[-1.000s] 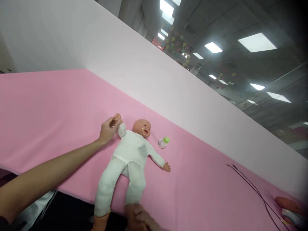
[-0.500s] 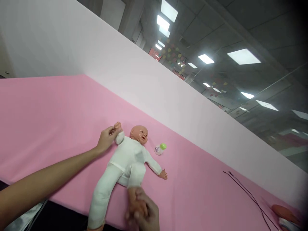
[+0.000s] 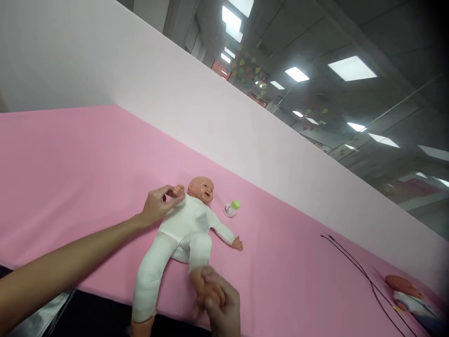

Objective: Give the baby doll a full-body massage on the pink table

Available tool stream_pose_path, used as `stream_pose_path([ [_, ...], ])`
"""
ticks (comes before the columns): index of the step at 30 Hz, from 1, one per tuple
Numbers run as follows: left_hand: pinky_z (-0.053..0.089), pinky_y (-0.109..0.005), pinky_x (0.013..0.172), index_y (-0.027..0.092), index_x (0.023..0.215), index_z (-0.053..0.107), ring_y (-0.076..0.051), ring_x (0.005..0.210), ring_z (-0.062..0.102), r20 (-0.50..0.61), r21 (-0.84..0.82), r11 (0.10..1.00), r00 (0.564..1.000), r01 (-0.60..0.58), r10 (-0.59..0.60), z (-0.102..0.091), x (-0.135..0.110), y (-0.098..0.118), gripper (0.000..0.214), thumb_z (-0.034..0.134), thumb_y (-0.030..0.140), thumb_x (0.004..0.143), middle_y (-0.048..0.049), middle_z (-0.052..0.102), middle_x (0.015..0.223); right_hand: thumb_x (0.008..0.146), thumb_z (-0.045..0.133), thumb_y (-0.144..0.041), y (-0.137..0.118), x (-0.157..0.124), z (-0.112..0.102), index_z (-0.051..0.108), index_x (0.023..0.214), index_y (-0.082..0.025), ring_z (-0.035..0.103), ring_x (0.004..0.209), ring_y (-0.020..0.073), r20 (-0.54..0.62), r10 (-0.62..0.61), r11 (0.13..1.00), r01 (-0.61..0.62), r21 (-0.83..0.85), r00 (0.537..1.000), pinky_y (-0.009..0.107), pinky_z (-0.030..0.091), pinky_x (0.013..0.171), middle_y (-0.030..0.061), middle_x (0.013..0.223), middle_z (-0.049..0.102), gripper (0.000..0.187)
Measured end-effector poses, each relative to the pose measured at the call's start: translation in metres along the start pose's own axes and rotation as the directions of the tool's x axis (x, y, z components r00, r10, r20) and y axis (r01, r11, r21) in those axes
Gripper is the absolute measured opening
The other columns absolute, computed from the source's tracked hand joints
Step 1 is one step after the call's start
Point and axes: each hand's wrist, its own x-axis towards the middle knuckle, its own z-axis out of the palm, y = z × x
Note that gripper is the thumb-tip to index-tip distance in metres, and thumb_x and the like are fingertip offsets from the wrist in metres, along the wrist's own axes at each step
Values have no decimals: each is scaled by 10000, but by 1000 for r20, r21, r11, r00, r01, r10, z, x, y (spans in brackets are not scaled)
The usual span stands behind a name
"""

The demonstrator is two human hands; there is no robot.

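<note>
A baby doll (image 3: 185, 220) in a white cloth suit lies face up on the pink table cover (image 3: 287, 262). Its head points toward the white partition. My left hand (image 3: 159, 203) is closed around the doll's hand (image 3: 178, 189) on the left side, beside the doll's head. Lower down, my right hand (image 3: 224, 302) grips the doll's foot (image 3: 209, 288), and that leg is bent at the knee. The doll's other arm stretches out to the right, and its other leg hangs toward the near table edge. Near the head lies a small bottle (image 3: 231, 208) with a green cap.
A white partition (image 3: 245, 154) runs along the far side of the pink surface. Black cables (image 3: 354, 264) lie at the right, near a second doll (image 3: 407, 292) partly in shadow. A dark area (image 3: 94, 313) lies below the near edge.
My left hand has brought the doll's hand inward, closer to its head. My right hand, still on the foot, has shifted slightly right. The camera view has moved a little.
</note>
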Motion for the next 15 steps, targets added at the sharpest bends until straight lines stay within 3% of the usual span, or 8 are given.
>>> stream_pose_path([
  [3,434,-260,558,212,864,729,-131,560,613,197,91,946,937,-311,289,-1,-7,2,155,728,367,864,-7,753,735,770,856,-462,-6,43,21,768,963,-187,658,525,190,27,70,998,-70,1,997,342,582,559,75,795,754,347],
  [5,436,-267,560,207,902,732,-150,590,647,251,115,906,895,-406,369,-2,-8,0,166,730,367,857,-21,764,742,784,848,-445,-8,63,35,757,994,-169,647,526,182,33,80,997,-81,15,996,312,572,565,37,661,709,358],
  [6,435,-270,562,206,905,727,-153,594,648,259,125,906,894,-405,365,-2,-8,-1,172,729,372,859,-22,760,737,786,847,-440,-7,67,40,756,1020,-168,646,532,175,30,78,997,-79,20,996,303,571,568,41,690,721,370],
  [8,435,-272,569,211,868,709,-143,569,617,247,137,939,929,-316,277,-2,-7,-2,177,716,388,876,-9,735,712,786,848,-425,-5,64,41,759,1052,-186,647,533,154,21,74,997,-74,25,997,297,570,545,93,947,772,369],
  [10,437,-274,572,222,890,692,-133,560,589,184,133,981,977,-138,113,-1,-4,-3,209,692,431,902,0,728,750,765,866,-410,-1,45,31,770,1046,-216,682,580,161,22,52,998,-53,30,998,310,583,544,128,1217,725,354],
  [13,480,-283,623,261,1212,622,-165,717,653,20,64,991,993,114,-115,-2,6,-7,354,627,492,944,-24,745,998,682,919,-453,6,0,6,782,1041,-253,749,774,264,109,54,997,-60,47,993,361,608,579,140,1279,697,433],
  [15,511,-308,693,288,1403,487,-201,867,679,-109,35,974,970,223,-218,-7,15,-13,493,574,501,967,-49,719,1134,674,919,-493,8,-30,-10,772,1088,-280,748,925,330,261,181,982,-187,-2,948,418,625,646,139,1277,697,488],
])
